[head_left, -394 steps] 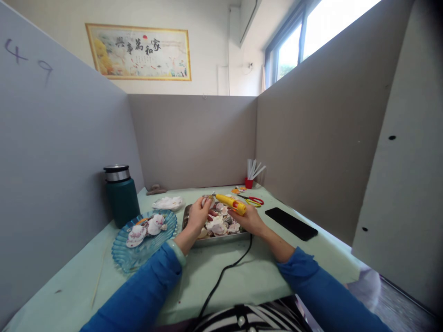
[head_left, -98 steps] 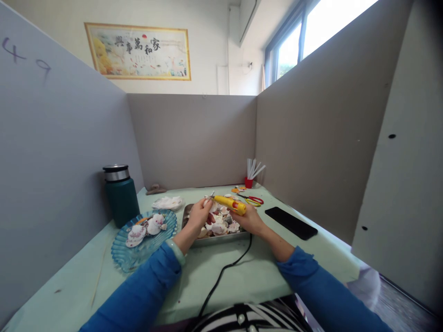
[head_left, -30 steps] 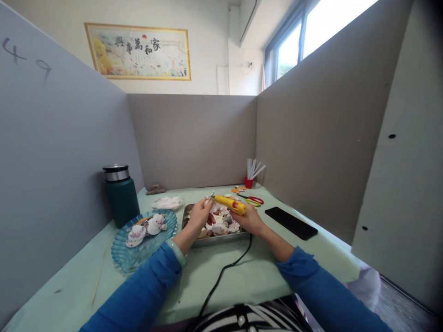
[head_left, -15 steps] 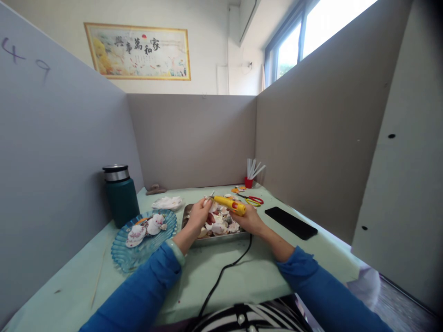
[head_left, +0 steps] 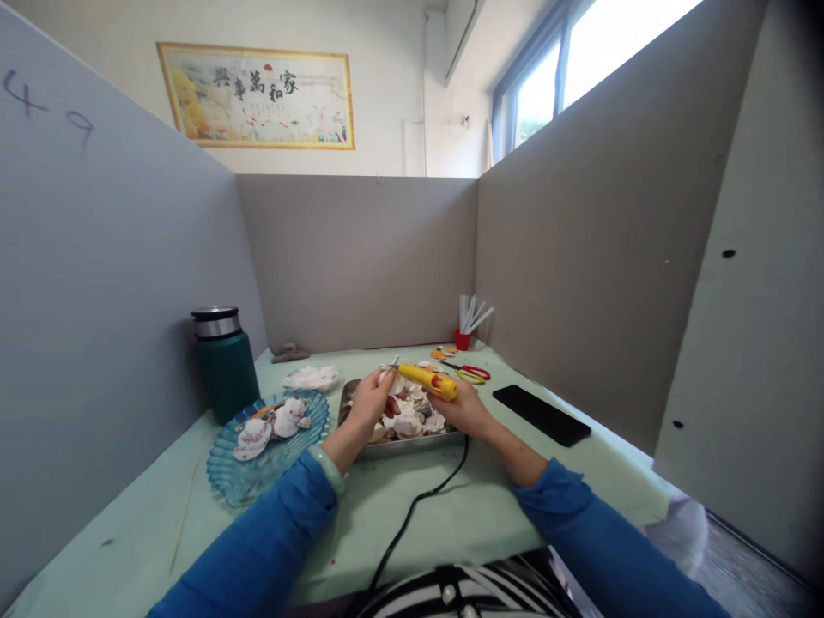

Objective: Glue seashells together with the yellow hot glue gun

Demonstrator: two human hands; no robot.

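My right hand (head_left: 464, 409) grips a yellow corded tool (head_left: 427, 380) with a red button, its tip pointing left. My left hand (head_left: 370, 402) pinches a small pale shell (head_left: 386, 374) right at that tip. Both hands hover over a metal tray (head_left: 412, 443) piled with shells. The tool's black cord (head_left: 412, 518) runs down toward my body.
A blue glass plate (head_left: 227, 478) with several shells sits left of the tray, a dark green flask (head_left: 224, 363) behind it. A black phone (head_left: 542, 415), red scissors (head_left: 472, 372) and a red cup of white sticks (head_left: 464, 333) lie to the right. Grey partitions enclose the table.
Almost nothing differs; both hands stay over the tray, the tool tip held against the shell, with only slight shifts of the fingers.
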